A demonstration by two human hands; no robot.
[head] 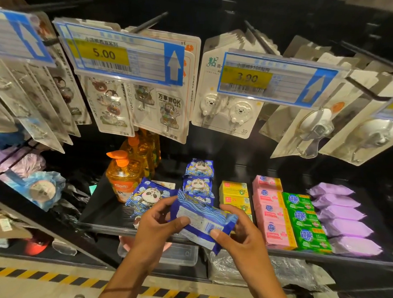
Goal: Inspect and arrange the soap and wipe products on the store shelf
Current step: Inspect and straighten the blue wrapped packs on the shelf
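Dim store bay, black shelf [104, 212] under pegs of hanging hook packs [223, 109] and price tags [118, 54]. Landmark: the row of panda wipe packs [198, 184] running front to back on the shelf.

Just in front of that row, off the shelf's front edge, both hands hold one blue wipe pack [202, 218], back side up with its barcode label showing. Left hand [159, 225] pinches the pack's left end, thumb on top. Right hand [239, 235] grips the right end, thumb on the lower edge. Neither hand is free.

Left of the row, another panda pack [149, 196] leans tilted, and beyond it stand orange soap bottles [123, 179]. Right of the row, in order: yellow soap boxes [234, 194], pink soap bars [270, 214], green soap bars [304, 219], purple wipe packs [342, 218].

Step looks like label inspection, with restocking not yet done.

Risks:
- The glossy film is held mostly at the ends, so a slip would likely drop the pack to the bins below.
- Pushing it back into the row could shove the rear packs crooked.
- A brush from the left wrist may tip the leaning pack over.
- The yellow boxes sit close, so a wide placement could nudge them.
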